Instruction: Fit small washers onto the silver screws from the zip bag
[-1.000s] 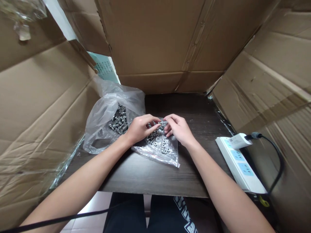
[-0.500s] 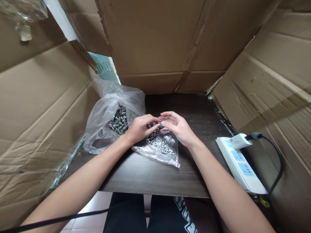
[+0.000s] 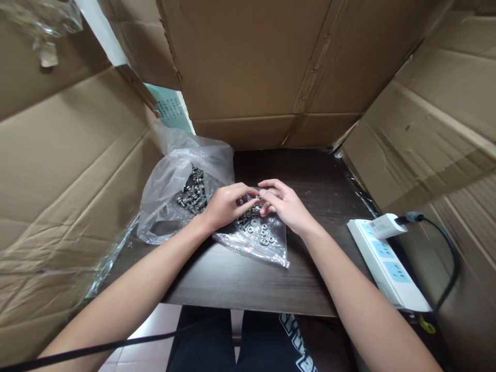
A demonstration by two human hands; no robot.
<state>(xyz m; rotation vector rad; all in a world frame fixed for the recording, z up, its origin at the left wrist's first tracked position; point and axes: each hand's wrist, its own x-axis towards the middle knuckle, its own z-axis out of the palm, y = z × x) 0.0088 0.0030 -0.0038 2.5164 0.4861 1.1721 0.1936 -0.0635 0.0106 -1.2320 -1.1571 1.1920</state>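
Observation:
My left hand (image 3: 228, 205) and my right hand (image 3: 282, 204) meet fingertip to fingertip over a clear zip bag (image 3: 263, 254). The left thumb and forefinger are pinched on a small metal fastener, mostly hidden by the fingers. At the same spot the right thumb and forefinger close in, with its other fingers curled loosely; whatever they grip is too small to make out. Loose nuts (image 3: 264, 233) and washers (image 3: 254, 222) lie on the zip bag below the hands. Left of them, a larger plastic bag (image 3: 155, 206) lies open around a heap of bolts (image 3: 194, 196).
A white power strip (image 3: 391, 268) with a plugged-in adapter (image 3: 385, 226) and black cable (image 3: 453, 258) lies at the right. Cardboard walls (image 3: 248, 62) enclose the dark tabletop (image 3: 240, 281) at the back and both sides. A black strap (image 3: 116, 345) crosses my left forearm.
The right fingers have shifted slightly around the small fastener, which shows less now. The left hand keeps its pinch. The whole view has slid a little to the right.

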